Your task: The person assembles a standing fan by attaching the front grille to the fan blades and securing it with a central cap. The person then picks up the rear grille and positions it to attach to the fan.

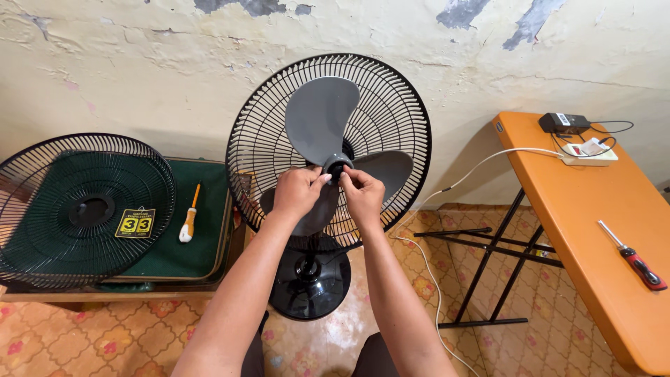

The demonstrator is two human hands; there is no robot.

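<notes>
Head view: a fan stands on the tiled floor against the wall, front grille off, rear guard and grey blades exposed. Left hand and right hand meet at the black hub cap, fingers of both pinched on it. The loose grille lies at left on a green mat beside a yellow screwdriver. A red screwdriver rests on the orange table at right
</notes>
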